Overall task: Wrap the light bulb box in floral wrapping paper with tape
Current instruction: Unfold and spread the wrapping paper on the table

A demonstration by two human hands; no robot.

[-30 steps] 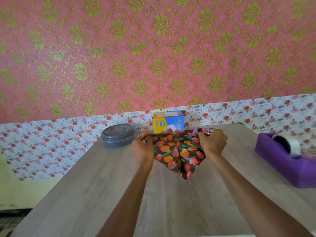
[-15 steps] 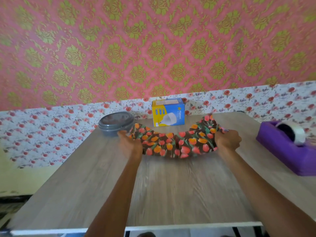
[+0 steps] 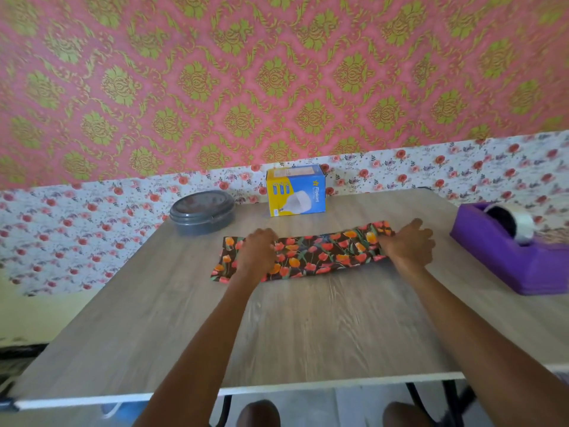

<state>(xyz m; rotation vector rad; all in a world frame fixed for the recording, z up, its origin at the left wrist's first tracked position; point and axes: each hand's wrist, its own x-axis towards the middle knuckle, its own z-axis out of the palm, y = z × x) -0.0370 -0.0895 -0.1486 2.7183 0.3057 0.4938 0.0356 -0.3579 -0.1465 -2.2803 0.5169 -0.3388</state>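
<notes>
Pink damask wall (image 3: pixel 277 72), wooden table (image 3: pixel 308 328)

Both forearms (image 3: pixel 197 349), left hand (image 3: pixel 257 252) and right hand (image 3: pixel 406 246) are bare (knees (image 3: pixel 260 414) too).

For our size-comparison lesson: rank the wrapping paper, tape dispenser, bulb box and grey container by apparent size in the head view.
1. wrapping paper
2. tape dispenser, close behind and cut off by the frame edge
3. bulb box and grey container look alike; unranked.

Bright, even light, faint glare on the table (image 3: pixel 308 328), wide-angle bowing and slight blur toward the edges.
</notes>
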